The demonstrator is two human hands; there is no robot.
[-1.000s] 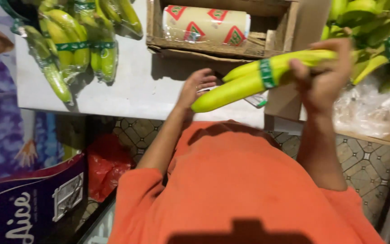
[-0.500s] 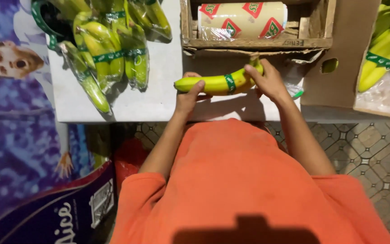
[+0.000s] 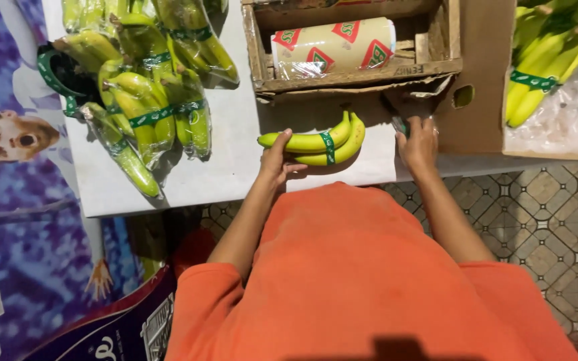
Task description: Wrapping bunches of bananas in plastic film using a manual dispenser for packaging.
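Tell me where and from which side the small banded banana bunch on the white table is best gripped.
Probably around the middle of the banana bunch, at its green band, coming from the near, table-edge side. The fruits lie flat and curve away there, and the crate blocks the far side. The left hand already touches its left end.

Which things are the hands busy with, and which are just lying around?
In use: banded banana bunch under left hand; small dark item at right hand, unclear what.

Lying about: wrapped bananas, film roll, wooden crate, cardboard box.
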